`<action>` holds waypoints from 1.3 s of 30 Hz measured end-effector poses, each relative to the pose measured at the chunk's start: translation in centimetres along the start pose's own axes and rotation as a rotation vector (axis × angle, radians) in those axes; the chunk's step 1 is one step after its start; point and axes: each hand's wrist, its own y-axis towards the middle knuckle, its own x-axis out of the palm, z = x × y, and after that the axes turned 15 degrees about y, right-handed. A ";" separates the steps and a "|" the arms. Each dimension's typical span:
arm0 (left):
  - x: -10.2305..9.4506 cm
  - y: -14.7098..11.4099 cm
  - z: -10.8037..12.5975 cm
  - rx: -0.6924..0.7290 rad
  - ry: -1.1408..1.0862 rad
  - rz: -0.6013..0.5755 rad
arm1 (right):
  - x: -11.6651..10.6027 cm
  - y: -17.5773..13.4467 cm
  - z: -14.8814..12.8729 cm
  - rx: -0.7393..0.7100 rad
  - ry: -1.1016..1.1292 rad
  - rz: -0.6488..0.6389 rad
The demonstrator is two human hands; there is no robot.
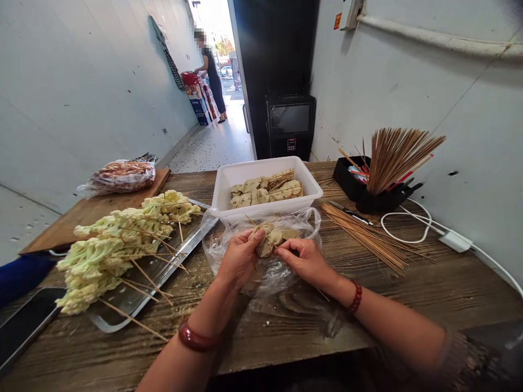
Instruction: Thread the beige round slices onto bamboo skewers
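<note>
Bare forearms point(400, 321) cross the dark wood-grain worktop point(327, 326); over a clear plastic bag point(272, 277), the left hand point(237, 256) pinches soft grey-green folded slices point(267, 239) threaded on a thin wooden skewer point(275, 247), slanting far-left to near-right into the right hand point(306, 262), its fingertips closed on it.

A phone point(29, 322) is laid at left, a white cable point(428, 220) is looped at right, and boxes point(198, 102) are stacked beside a person point(213, 73).

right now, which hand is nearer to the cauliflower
Left. The left hand is to the right of the cauliflower, holding pale slices; the right hand is farther right, beyond the left hand.
</note>
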 end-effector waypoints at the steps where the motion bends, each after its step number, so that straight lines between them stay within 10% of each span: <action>1: -0.1 0.0 0.1 -0.001 -0.004 0.007 | 0.0 0.0 0.0 0.009 0.006 0.003; 17: -0.6 -0.1 1.1 0.013 -0.046 0.055 | -0.1 -0.5 -0.3 0.070 0.081 -0.020; 28: -0.4 -0.5 1.1 -0.029 -0.053 -0.142 | -0.5 -0.2 -1.3 0.231 0.383 0.042; 39: 0.8 -0.5 0.5 0.109 0.005 -0.022 | -0.2 -0.2 -1.0 0.220 0.411 0.036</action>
